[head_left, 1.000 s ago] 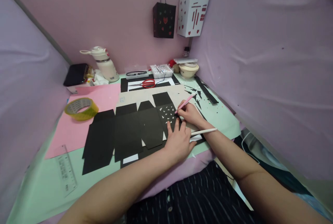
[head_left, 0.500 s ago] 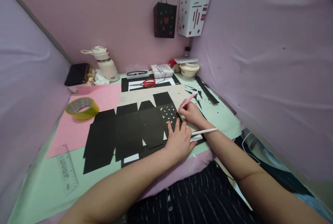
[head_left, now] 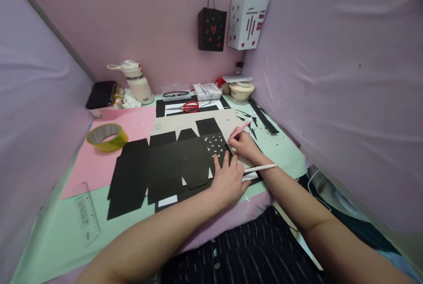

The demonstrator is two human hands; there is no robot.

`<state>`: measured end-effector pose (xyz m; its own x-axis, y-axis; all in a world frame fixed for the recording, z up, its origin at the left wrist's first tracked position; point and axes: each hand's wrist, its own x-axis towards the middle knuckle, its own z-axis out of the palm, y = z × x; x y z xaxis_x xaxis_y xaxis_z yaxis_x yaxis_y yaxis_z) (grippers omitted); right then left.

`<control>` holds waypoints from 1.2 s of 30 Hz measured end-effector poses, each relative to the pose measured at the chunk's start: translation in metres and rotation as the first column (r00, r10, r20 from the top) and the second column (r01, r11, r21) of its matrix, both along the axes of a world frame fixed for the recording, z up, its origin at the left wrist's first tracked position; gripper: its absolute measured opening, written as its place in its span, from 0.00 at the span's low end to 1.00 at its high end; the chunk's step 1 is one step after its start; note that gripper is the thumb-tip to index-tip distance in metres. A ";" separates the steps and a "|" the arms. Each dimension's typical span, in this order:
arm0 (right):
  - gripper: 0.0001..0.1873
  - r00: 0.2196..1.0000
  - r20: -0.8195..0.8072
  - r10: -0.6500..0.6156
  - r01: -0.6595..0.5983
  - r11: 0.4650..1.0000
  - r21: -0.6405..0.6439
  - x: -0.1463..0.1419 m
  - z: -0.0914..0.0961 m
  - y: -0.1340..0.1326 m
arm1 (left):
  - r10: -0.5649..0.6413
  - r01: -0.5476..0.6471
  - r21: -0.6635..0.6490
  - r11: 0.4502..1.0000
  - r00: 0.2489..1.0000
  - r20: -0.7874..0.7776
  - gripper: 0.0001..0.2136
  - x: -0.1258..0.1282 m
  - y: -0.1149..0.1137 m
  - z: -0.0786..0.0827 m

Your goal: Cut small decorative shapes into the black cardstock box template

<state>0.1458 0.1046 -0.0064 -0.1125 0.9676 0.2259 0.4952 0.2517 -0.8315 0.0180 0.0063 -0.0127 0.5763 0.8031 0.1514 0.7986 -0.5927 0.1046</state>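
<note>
A black card cutout (head_left: 164,167) with several joined panels and flaps lies flat across the table. Its right panel is pierced by small triangles and a star, with pale board showing through. My left hand (head_left: 228,178) rests on that panel, fingers spread, below the holes. In my right hand (head_left: 243,144) is a slim pink pen-like craft knife (head_left: 242,128), pinched near its lower end. Its tip is at the panel's right edge, too small to make out. A white pen-like stick (head_left: 261,167) lies between my left hand and right forearm, one end by the left hand.
Yellow tape roll (head_left: 107,137) and pink sheet (head_left: 77,169) are at left, with a clear ruler (head_left: 86,215) in front. Red-handled scissors (head_left: 191,107), a marker box (head_left: 207,91) and a bottle (head_left: 140,88) stand behind. Black scraps (head_left: 253,130) lie right. Two paper lanterns (head_left: 212,29) hang above.
The whole view has shifted slightly, so the lanterns and table things appear a little lower and further right. Both hands stay on the same panel, and the knife tip has barely moved.
</note>
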 end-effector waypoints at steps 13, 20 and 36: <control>0.04 0.997 -0.047 0.068 -0.070 0.997 -0.033 -0.003 0.004 -0.003 | -0.004 0.004 -0.015 1.000 1.000 0.006 0.22 0.000 0.000 0.002; 0.03 0.997 -0.022 0.071 -0.071 0.997 -0.021 -0.002 0.004 -0.003 | 0.002 -0.002 -0.016 1.000 1.000 0.006 0.22 0.000 -0.001 0.002; 0.04 0.998 -0.008 0.057 -0.057 0.998 0.000 -0.003 0.001 -0.001 | -0.003 0.003 -0.010 1.000 1.000 0.001 0.22 -0.001 -0.001 0.003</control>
